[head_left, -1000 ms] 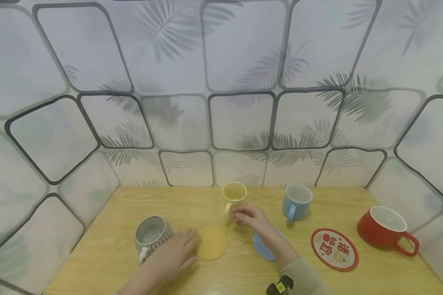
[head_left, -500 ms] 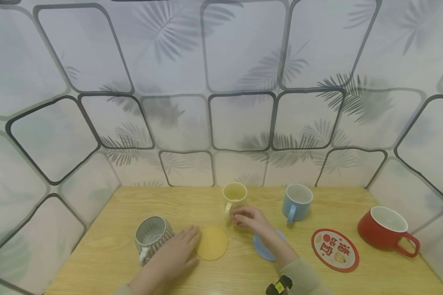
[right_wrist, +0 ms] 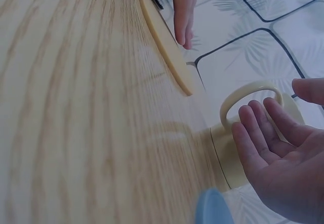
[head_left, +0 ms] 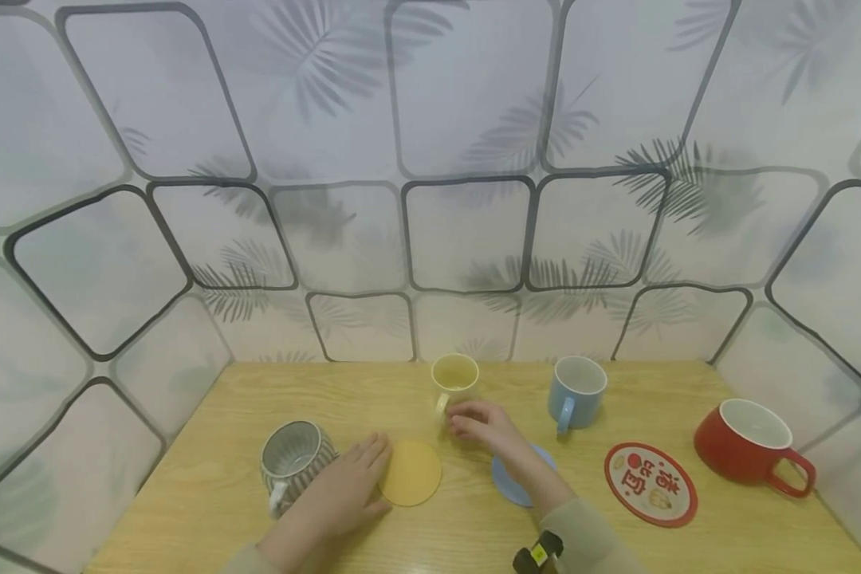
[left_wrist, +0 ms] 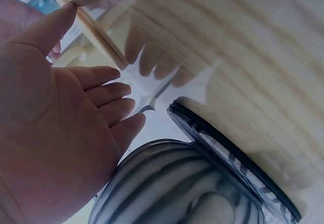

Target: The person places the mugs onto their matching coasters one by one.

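Note:
My left hand [head_left: 340,490] lies between a grey-and-white striped mug [head_left: 294,456] and a flat yellow coaster [head_left: 410,473], fingertips right at the coaster's edge and fingers fairly straight. In the left wrist view, that mug stands on a dark-rimmed coaster [left_wrist: 230,158]. At the back, a pale yellow mug [head_left: 455,375] has its handle turned toward me. Relaxed, slightly bent fingers of my right hand [head_left: 493,430] are close beside this handle [right_wrist: 250,88], with none wrapped round it. A blue coaster [head_left: 514,485] lies partly hidden under my right forearm.
A light blue mug [head_left: 575,399] stands to the right of the yellow one. Further right are a red-rimmed round coaster [head_left: 649,486] with printed characters and a wide red mug [head_left: 735,446]. Patterned curtain-like panels [head_left: 466,239] enclose the wooden table at back and sides.
My left hand has shifted slightly forward beside the yellow coaster. My right hand stays by the yellow mug's handle, and the mugs and coasters keep their places.

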Available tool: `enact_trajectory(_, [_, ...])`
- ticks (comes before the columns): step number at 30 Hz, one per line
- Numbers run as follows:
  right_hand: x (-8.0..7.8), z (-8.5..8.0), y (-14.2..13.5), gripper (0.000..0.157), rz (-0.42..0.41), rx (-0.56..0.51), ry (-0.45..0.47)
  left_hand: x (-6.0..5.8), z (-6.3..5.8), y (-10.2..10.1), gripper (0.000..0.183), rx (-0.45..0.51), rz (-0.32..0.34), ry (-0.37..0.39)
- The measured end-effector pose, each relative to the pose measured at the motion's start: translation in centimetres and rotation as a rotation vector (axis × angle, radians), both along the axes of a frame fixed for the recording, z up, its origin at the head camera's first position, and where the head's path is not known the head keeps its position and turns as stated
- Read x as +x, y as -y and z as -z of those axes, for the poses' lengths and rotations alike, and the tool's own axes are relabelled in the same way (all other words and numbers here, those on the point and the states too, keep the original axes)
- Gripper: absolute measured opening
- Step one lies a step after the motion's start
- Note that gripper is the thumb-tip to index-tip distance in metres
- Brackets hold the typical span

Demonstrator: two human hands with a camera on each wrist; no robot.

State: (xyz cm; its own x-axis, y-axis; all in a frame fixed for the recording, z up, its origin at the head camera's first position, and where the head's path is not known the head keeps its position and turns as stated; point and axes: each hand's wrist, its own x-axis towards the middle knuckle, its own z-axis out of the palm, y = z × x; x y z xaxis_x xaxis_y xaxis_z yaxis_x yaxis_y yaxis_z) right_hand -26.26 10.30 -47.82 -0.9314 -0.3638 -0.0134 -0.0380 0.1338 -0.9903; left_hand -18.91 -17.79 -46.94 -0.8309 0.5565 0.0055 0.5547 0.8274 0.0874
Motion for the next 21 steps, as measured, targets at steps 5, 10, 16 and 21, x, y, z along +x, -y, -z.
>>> enact_trajectory(5, [-0.02, -0.15, 0.23, 0.044, -0.003, 0.004, -0.004, 0.02, 0.06, -0.02, 0.084, -0.011, -0.002, 0.007])
enact_trajectory(10, [-0.14, -0.18, 0.42, 0.045, -0.003, 0.020, -0.011, 0.23, -0.20, -0.10, 0.082, -0.004, -0.001, 0.013])
enact_trajectory(16, [-0.13, -0.17, 0.68, 0.045, 0.014, 0.033, -0.013, 0.11, -0.40, -0.22, 0.080, -0.003, -0.004, 0.025])
enact_trajectory(21, [0.11, -0.16, 0.91, 0.046, 0.019, 0.059, -0.022, 0.02, -0.21, -0.26, 0.079, -0.007, -0.015, 0.036])
